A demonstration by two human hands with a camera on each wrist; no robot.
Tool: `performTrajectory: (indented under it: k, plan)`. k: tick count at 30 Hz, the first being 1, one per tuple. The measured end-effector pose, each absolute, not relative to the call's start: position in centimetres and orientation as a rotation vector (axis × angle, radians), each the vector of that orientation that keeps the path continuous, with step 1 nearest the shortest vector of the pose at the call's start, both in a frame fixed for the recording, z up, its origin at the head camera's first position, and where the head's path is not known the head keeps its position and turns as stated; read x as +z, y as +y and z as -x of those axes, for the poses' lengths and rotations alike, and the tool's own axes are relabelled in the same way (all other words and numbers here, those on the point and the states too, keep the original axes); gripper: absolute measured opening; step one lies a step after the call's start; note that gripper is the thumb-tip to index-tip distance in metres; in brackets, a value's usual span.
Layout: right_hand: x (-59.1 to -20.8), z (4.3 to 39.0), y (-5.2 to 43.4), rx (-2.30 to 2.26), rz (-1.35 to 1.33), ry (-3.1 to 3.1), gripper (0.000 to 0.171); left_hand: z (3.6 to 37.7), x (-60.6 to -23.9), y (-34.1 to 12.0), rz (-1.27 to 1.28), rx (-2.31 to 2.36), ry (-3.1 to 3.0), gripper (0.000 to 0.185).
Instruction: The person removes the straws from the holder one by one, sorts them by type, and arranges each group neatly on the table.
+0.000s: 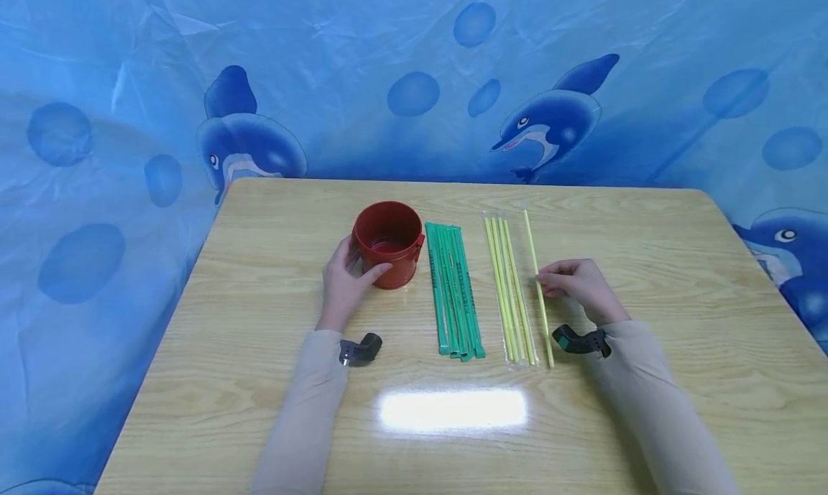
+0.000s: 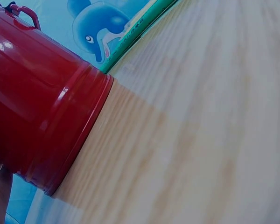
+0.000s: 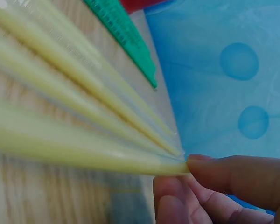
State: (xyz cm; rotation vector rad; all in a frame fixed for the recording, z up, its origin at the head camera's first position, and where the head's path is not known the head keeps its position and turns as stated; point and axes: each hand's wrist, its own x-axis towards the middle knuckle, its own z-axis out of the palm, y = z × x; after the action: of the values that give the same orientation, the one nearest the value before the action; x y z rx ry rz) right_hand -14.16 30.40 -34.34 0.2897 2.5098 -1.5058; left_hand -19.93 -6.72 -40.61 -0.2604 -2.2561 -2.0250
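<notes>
A red metal bucket (image 1: 397, 265) stands upright on the table, its inside visible from above. My left hand (image 1: 343, 283) grips its left side, with the thumb across the front; in the left wrist view the red bucket (image 2: 42, 93) hides most of that hand. My right hand (image 1: 576, 283) pinches a yellow straw (image 1: 542, 315) in a clear wrapper between thumb and fingers. In the right wrist view this straw (image 3: 93, 147) rises off the table toward the camera. Just left of it lie several more wrapped yellow straws (image 1: 507, 287), side by side.
Several flat green printed packets (image 1: 456, 294), long and narrow, lie between the bucket and the yellow straws. The wooden table (image 1: 246, 409) ends at a blue dolphin-print sheet (image 1: 349, 64) behind it. Light glares off the tabletop near the front.
</notes>
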Motion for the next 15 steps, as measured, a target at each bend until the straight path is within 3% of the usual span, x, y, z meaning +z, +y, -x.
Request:
performTrajectory:
  k: [15]
  plan:
    - [-35.3,14.6,30.4,-1.348,-0.326,2.589,0.035,19.7,-40.3,-6.4,0.284,-2.054,-2.290,0.073]
